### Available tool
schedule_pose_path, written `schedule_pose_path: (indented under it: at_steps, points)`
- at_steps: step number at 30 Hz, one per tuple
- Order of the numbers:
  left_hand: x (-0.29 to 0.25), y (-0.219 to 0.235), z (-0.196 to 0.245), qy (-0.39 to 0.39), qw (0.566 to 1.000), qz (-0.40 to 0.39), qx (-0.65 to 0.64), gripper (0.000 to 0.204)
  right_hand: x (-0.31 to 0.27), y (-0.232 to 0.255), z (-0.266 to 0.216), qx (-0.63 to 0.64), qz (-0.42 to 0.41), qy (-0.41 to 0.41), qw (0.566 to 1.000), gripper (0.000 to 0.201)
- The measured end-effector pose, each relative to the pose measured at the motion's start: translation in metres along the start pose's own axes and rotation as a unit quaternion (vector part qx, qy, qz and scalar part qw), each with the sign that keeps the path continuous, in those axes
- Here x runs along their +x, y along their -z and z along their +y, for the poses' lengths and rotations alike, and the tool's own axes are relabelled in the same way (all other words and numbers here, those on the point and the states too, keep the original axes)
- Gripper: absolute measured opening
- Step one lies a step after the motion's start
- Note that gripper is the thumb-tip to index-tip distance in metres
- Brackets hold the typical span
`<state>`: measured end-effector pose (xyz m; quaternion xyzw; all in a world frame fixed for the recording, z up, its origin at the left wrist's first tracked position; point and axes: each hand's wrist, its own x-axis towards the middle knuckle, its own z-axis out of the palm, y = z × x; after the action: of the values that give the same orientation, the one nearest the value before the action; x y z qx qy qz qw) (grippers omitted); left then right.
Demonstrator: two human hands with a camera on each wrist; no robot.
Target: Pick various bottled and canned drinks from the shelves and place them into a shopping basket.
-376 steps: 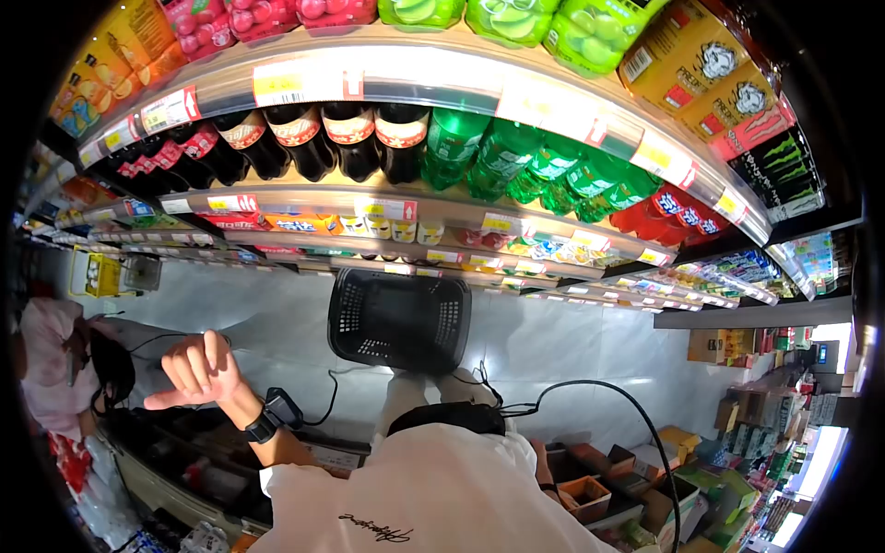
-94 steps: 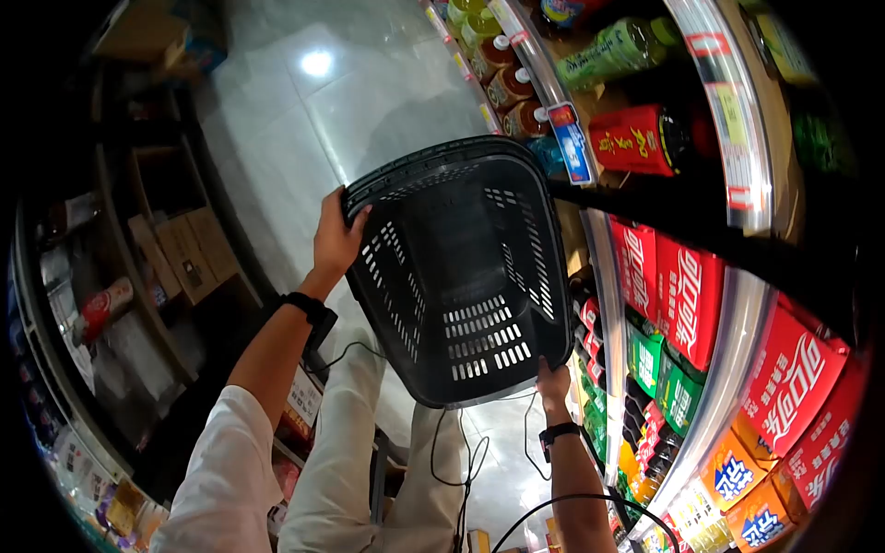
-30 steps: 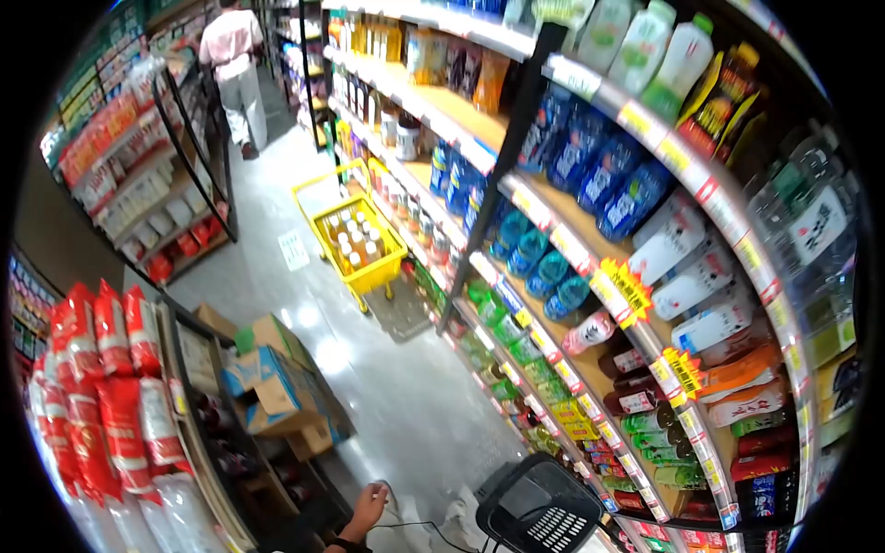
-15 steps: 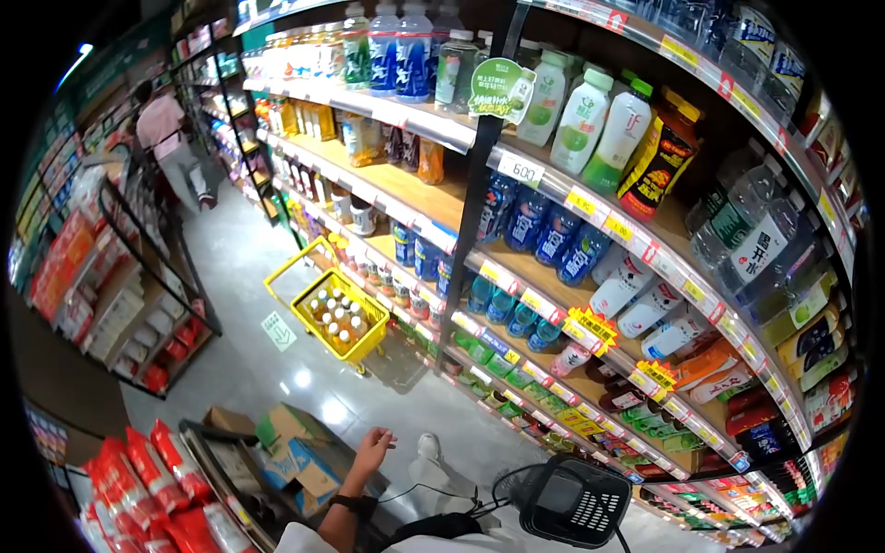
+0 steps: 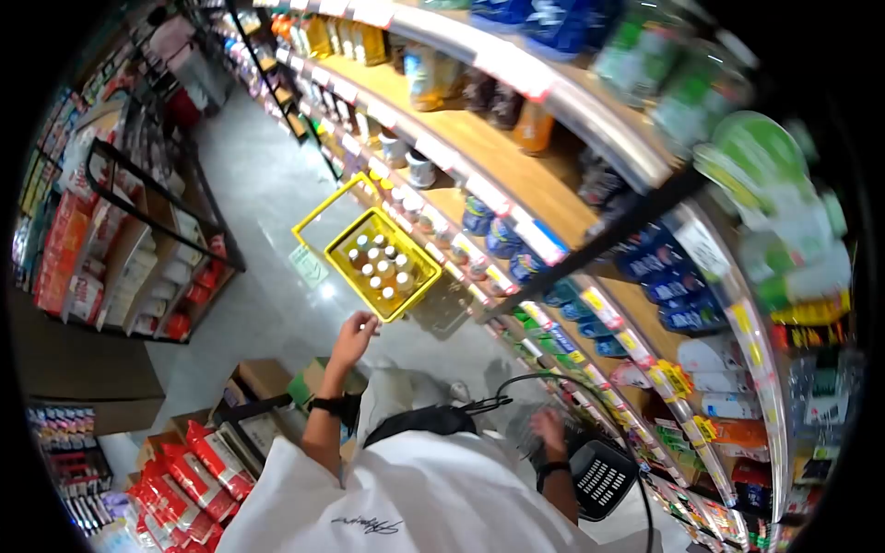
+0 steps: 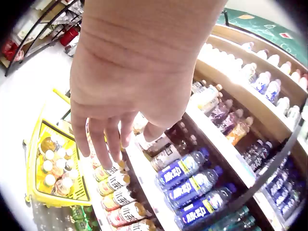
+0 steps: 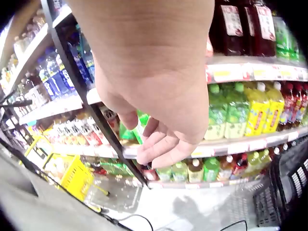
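My left hand [image 5: 355, 339] hangs in front of my body holding nothing, its fingers loosely bent and pointing down in the left wrist view. Just beyond it in the head view stands a yellow wheeled shopping basket [image 5: 417, 292] with a raised handle. Several white-capped bottles [image 6: 48, 166] stand inside that basket. At my right side, my right hand [image 5: 548, 429] hangs with relaxed fingers and nothing in them. Close beside it in the head view is a black shopping basket [image 5: 604, 477] with slotted walls, apart from the hand in the right wrist view.
Drink shelves [image 5: 516, 152] run along the right. Left of the aisle are a rack [image 5: 138, 249], red-and-white packs [image 5: 189, 479] and cardboard boxes [image 5: 263, 378]. A person [image 5: 184, 55] stands far down the aisle. A black cable [image 5: 590, 382] loops by my right arm.
Both hands gripped the black basket about three seconds ago and have since let go. It now sits at my right side. The yellow basket appears nearer my left hand, and my right hand has come into view.
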<state>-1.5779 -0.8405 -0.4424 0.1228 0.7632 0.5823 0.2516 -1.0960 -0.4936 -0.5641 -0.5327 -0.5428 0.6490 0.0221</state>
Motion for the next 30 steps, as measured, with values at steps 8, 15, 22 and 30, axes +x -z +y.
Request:
schedule_pose_path:
  at_steps: [8,15,22,30]
  points:
    - [0.167,0.123,-0.058,0.068,0.996,-0.064,0.009,0.026,-0.055,-0.147,-0.041,0.05,0.21,-0.057,0.975,0.029]
    - [0.258,0.189,-0.072,0.099,0.978,-0.161,0.084,0.029,-0.172,-0.298,-0.025,0.001,0.215,-0.148,0.965,0.024]
    - [0.303,0.193,-0.079,0.056,0.927,-0.237,0.283,0.039,-0.147,-0.354,-0.056,0.026,0.191,-0.185,0.964,0.023]
    - [0.352,0.167,-0.166,0.109,0.884,-0.234,0.391,0.059,-0.209,-0.395,-0.013,0.049,0.158,-0.214,0.963,0.015]
